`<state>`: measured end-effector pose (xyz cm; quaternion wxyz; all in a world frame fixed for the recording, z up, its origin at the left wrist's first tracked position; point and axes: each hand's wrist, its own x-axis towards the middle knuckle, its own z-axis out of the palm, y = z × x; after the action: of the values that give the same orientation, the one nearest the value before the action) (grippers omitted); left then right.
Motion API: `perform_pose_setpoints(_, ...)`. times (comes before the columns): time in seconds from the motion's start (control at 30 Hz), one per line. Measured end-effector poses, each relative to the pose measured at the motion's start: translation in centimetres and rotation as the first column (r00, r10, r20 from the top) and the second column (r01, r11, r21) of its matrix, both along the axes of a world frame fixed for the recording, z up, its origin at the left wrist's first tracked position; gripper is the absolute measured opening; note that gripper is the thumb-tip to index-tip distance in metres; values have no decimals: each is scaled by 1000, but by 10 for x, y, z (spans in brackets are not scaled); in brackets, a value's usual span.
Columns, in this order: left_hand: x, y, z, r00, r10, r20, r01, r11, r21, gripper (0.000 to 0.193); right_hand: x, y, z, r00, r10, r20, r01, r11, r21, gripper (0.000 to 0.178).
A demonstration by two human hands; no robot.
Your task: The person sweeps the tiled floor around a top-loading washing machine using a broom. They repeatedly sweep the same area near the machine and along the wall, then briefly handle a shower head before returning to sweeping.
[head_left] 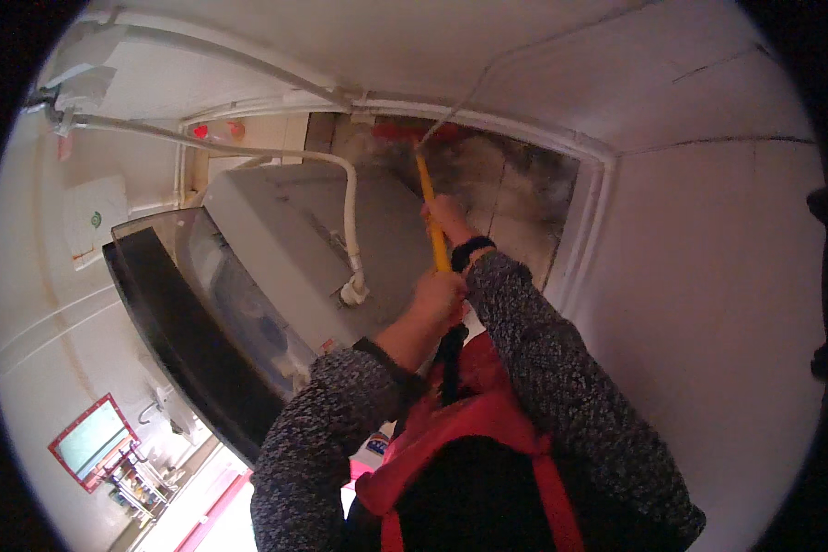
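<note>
Both hands are wrapped round a long yellow handle (438, 247), which slants away from me towards a dim, dirty floor (515, 184). My left hand (440, 296) grips its near end, close to my body. Farther along, my right hand (448, 219) is closed round the shaft. The far end of the handle reaches the dark corner; what it carries there is too dim to make out. A blurred red strip (419, 131) shows on the floor just beyond that end.
A grey washing machine (276, 207) with a dark-edged lid (193, 322) stands close on the left. Its pale hose (350, 207) arches over the top. White pipes (488, 116) run along the walls. A white wall (699, 276) rises at right; a red-framed mirror (92, 442) hangs at lower left.
</note>
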<state>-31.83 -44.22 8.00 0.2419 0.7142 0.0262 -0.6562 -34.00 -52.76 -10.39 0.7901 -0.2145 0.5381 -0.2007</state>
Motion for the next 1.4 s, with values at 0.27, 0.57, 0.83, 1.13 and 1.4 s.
perform_pose_setpoints(0.27,-25,-4,1,894,-430,-126,442,893,87,20,-67,28,-10,955,-270,-121,273,962,4,14)
perform_pose_setpoints(0.57,-11,47,-14,872,-487,52,489,871,-46,9,-64,72,-53,985,-128,-111,59,873,-485,12)
perform_pose_setpoints(0.83,-16,23,-16,992,-62,-113,77,987,143,11,-22,46,-40,985,130,-111,-156,948,-276,22)
perform_pose_setpoints(1.13,-80,32,4,904,-341,-256,356,935,12,25,-158,65,-30,914,-218,-342,221,975,-29,25)
perform_pose_setpoints(1.4,-112,71,-41,556,-826,-88,804,562,-194,37,-190,97,3,915,-300,-271,341,932,121,20)
